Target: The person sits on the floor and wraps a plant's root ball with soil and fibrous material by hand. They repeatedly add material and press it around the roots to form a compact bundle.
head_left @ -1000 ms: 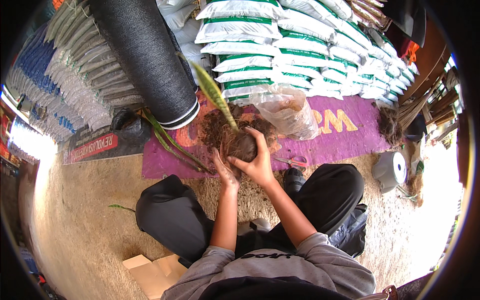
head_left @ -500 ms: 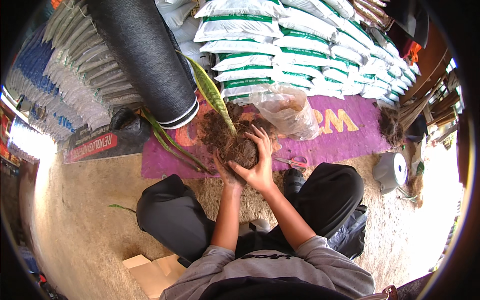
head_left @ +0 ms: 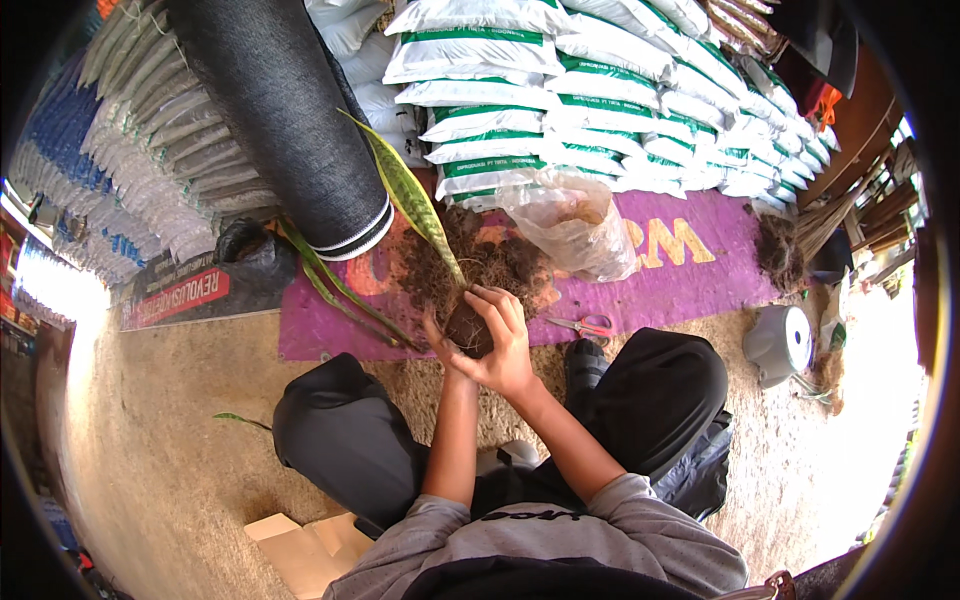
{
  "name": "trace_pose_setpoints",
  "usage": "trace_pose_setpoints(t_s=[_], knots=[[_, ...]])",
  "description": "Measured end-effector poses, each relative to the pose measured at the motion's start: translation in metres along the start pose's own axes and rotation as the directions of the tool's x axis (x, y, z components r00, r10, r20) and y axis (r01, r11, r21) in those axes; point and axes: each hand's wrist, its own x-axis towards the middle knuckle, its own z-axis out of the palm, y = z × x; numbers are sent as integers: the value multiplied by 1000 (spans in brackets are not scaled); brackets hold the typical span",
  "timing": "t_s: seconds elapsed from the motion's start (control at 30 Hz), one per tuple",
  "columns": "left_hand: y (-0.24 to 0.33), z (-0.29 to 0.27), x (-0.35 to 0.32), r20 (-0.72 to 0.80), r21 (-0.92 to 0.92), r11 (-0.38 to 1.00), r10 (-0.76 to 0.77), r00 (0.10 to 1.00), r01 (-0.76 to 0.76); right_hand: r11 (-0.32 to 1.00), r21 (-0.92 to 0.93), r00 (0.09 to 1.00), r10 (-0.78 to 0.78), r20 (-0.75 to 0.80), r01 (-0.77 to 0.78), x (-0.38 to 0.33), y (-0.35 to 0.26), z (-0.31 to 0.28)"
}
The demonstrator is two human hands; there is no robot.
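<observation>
Both hands cup a dark, round root ball (head_left: 468,328) of a plant with a long, stiff green leaf (head_left: 408,192) that rises up and to the left. My right hand (head_left: 503,338) wraps over the ball's right side and top. My left hand (head_left: 440,338) presses against its left side, mostly hidden behind it. Just beyond the ball lies a heap of brown fibrous soil (head_left: 470,262) on a purple mat (head_left: 640,270). My knees in dark trousers frame the hands on both sides.
A clear plastic bag (head_left: 570,220) slumps on the mat beside the soil. Red-handled scissors (head_left: 585,326) lie right of my hands. Loose long leaves (head_left: 335,285) rest left. A black mesh roll (head_left: 290,120), stacked white sacks (head_left: 600,90), a grey tape roll (head_left: 780,345), and cardboard (head_left: 300,545) surround me.
The root ball has been lifted off the soil heap and drawn toward me, with both hands closing tighter around it. The leaf has tilted further left.
</observation>
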Motion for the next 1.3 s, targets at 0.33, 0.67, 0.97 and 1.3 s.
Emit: trace_pose_setpoints(t_s=[0.33,0.67,0.97,1.3], knots=[[-1,35,-17,-64,509,825,319,946,-244,970,-156,971,207,122,-187,4,2,-2],[-6,43,-13,100,592,705,416,904,-391,539,702,820,562,112,-465,8,9,-5],[-10,36,-22,-16,434,875,247,969,-216,981,109,984,166,-65,-159,9,0,-13],[-5,25,-21,43,453,868,205,978,-201,988,117,993,110,-49,-103,5,0,-10]])
